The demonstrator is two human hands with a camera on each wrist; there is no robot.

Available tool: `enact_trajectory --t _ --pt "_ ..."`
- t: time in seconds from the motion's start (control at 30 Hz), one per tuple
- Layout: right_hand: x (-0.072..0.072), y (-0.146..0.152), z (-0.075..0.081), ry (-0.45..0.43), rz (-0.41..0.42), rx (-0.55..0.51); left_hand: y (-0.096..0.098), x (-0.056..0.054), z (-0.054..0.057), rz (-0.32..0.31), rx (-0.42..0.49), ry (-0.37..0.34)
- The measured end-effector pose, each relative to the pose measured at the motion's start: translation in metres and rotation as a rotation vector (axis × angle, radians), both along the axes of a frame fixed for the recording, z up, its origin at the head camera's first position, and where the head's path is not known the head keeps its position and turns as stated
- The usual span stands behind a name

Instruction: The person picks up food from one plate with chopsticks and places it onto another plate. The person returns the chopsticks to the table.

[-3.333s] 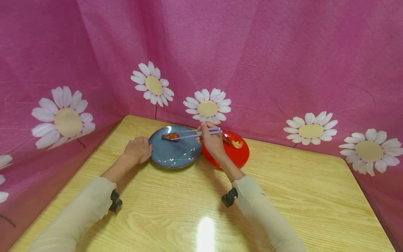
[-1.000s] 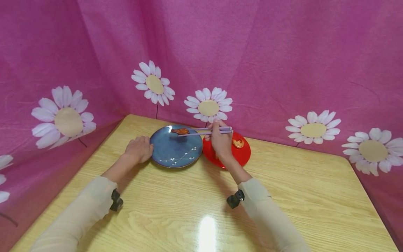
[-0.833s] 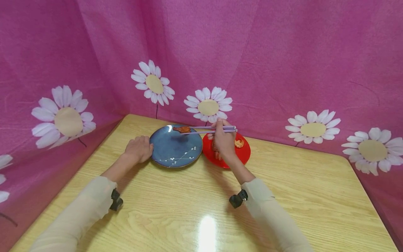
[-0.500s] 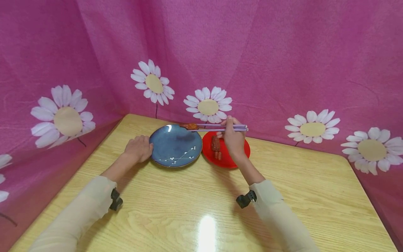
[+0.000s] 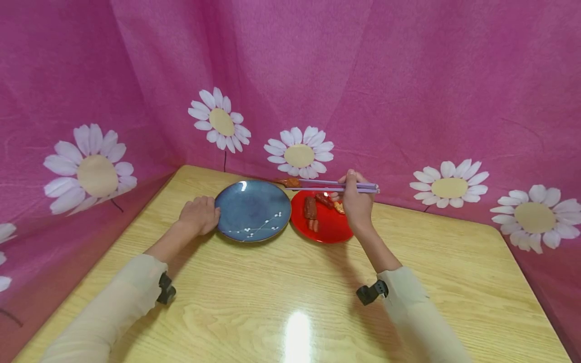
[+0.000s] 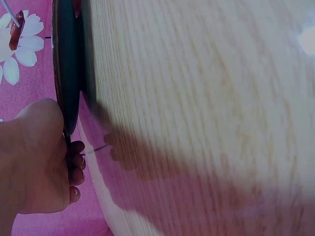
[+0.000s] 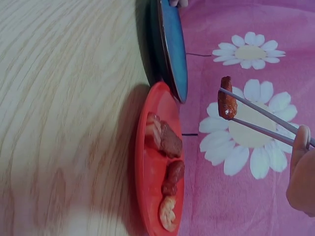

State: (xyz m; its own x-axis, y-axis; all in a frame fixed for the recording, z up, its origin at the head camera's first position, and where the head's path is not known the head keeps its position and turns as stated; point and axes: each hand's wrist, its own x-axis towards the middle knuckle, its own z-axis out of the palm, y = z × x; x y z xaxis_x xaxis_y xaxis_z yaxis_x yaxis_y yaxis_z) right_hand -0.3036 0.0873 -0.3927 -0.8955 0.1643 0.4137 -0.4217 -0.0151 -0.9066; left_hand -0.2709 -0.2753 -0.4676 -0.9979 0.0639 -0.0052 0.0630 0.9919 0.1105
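Note:
In the head view my left hand grips the left rim of a blue plate with white blossom decoration; the left wrist view shows its fingers curled at the plate's edge. My right hand holds a pair of purple chopsticks, pointing left. Between their tips is a glazed brown chicken drumstick, raised above the far side of the plates. The right wrist view shows the drumstick pinched across its middle, well off the red plate.
Right of the blue plate, touching or nearly so, stands the red plate. On it lie a brown meat piece, a dark red piece and a curled shrimp. Behind the wooden table hangs a pink flowered cloth.
The chopsticks have taken up the drumstick from the blue plate. My right hand has carried it rightward, past the blue plate's edge toward the red plate. The left hand stays put.

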Motion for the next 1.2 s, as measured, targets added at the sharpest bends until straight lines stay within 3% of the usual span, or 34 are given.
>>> enact_trajectory --t 0.4,0.8,1.2 --pt "0.008 0.024 0.011 0.017 -0.016 -0.081 0.001 0.002 0.003 -0.007 -0.004 -0.009" --pt "0.003 0.044 0.000 -0.012 -0.068 -0.107 0.003 0.003 0.004 -0.001 -0.004 -0.022" --pt "0.007 0.057 -0.005 -0.025 -0.064 -0.129 0.001 0.001 0.000 -0.008 -0.002 -0.015"
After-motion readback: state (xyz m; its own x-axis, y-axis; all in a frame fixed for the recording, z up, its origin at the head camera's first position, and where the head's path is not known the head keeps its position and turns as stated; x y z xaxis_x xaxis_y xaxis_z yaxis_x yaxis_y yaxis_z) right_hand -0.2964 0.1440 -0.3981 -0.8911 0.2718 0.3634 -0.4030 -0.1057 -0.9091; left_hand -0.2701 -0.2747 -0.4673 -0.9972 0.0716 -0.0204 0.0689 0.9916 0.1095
